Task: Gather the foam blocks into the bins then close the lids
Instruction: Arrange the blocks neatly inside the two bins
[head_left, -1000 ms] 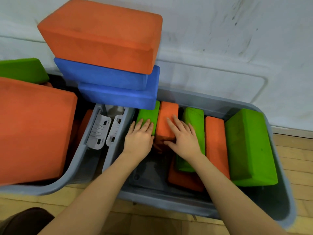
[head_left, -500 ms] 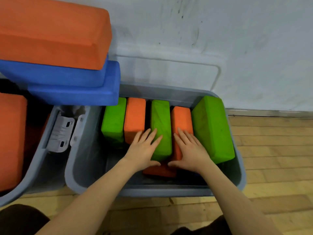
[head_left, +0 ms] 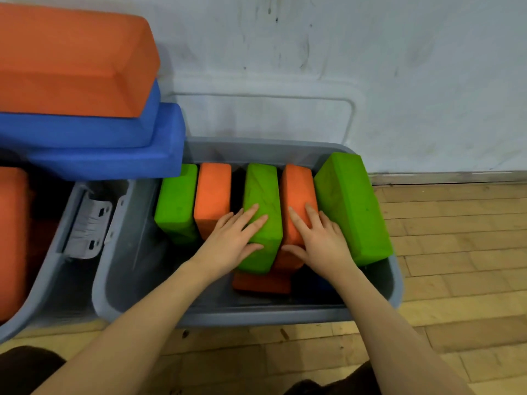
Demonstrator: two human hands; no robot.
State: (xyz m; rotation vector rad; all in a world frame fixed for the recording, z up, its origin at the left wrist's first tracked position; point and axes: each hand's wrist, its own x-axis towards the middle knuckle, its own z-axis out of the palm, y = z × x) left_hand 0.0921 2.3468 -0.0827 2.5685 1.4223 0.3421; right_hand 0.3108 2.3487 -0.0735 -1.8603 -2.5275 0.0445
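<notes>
Five foam blocks are stood on edge in a row inside the grey bin (head_left: 397,283), which is set on the wooden floor (head_left: 462,252) against the wall. The left hand (head_left: 232,243) is laid with straight fingers on the middle green block (head_left: 263,192), its thumb against the block's near end. The right hand (head_left: 316,238) is rested flat, fingers extended, on the orange block (head_left: 298,186) beside it. Nothing is grasped. Another orange block (head_left: 261,283) is seen lying flat beneath.

Matt foam blocks (head_left: 262,195), plastic bin (head_left: 128,252)
</notes>
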